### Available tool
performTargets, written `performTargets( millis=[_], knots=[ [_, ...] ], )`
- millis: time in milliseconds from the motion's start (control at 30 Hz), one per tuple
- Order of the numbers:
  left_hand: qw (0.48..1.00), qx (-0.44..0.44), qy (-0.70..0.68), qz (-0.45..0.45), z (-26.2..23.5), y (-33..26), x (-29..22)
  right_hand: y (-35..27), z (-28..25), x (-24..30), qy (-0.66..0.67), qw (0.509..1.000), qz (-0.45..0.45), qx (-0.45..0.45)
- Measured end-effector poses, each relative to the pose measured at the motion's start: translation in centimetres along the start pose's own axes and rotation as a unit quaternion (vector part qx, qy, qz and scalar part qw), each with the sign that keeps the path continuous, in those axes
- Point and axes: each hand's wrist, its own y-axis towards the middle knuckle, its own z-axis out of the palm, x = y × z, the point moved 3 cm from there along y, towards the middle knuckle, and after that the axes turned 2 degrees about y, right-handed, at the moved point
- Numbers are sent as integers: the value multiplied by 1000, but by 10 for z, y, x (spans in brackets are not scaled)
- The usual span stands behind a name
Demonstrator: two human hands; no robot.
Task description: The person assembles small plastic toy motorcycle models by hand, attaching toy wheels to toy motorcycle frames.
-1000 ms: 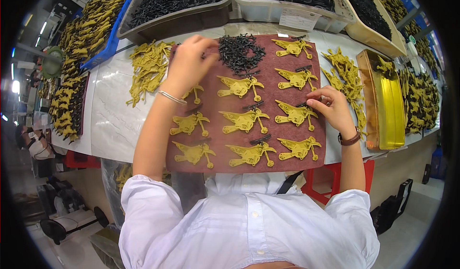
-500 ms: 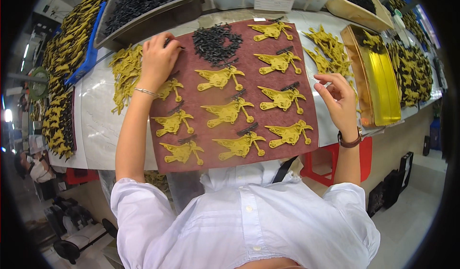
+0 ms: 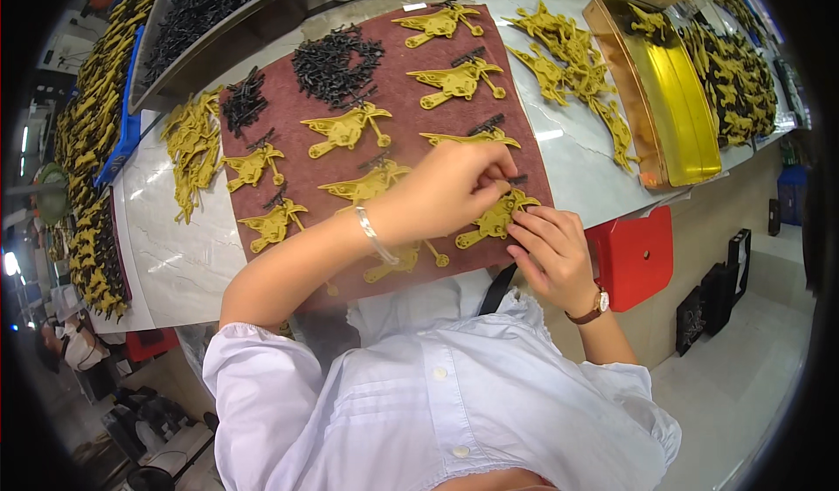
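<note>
My left hand [image 3: 463,185] reaches across the maroon mat [image 3: 398,62], its fingers closed in a pinch on a small black plastic piece [image 3: 518,179]. Just below lies a flat yellow plastic part [image 3: 491,221] at the mat's near right corner, partly covered. My right hand [image 3: 552,250] has its fingers closed on that part's right end. Several similar yellow parts, such as one at the far edge [image 3: 437,25], lie in rows, most with a black piece beside them. My left forearm hides some of the rows. Black pieces form a large heap [image 3: 336,67] and a smaller heap [image 3: 243,102].
Loose yellow parts are piled left [image 3: 192,146] and right [image 3: 568,54] of the mat. A gold box [image 3: 669,97] stands at the right. Grey and white bins line the back, the grey bin [image 3: 218,49] full of black pieces. A red stool [image 3: 634,259] is below the table edge.
My left hand has come from the small black heap across to the near right yellow part, with a black piece. My right hand has moved left and down onto that part. The view has shifted.
</note>
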Motion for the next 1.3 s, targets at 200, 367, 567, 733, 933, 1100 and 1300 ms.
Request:
performTargets(
  millis=[200,367,567,733,933,1100,1300],
  knots=[
    [997,-4,82,5,23,10,7,-11,5,-5,5,1000,2,-1],
    [992,-52,117,22,30,6,3,-15,6,-7,19,1000,5,-3],
    [988,-108,110,24,36,-1,2,-18,7,-8,22,1000,5,-10],
    [984,-119,130,36,37,-2,4,-17,8,-8,23,1000,4,-13],
    [969,-37,233,72,40,-9,2,-18,8,-9,19,1000,0,-14],
    [925,-55,343,157,43,-17,-4,-17,10,-10,13,1000,-6,-13],
    [898,-10,407,164,43,-20,-11,-11,3,-6,-14,999,-31,-2]
  ],
)
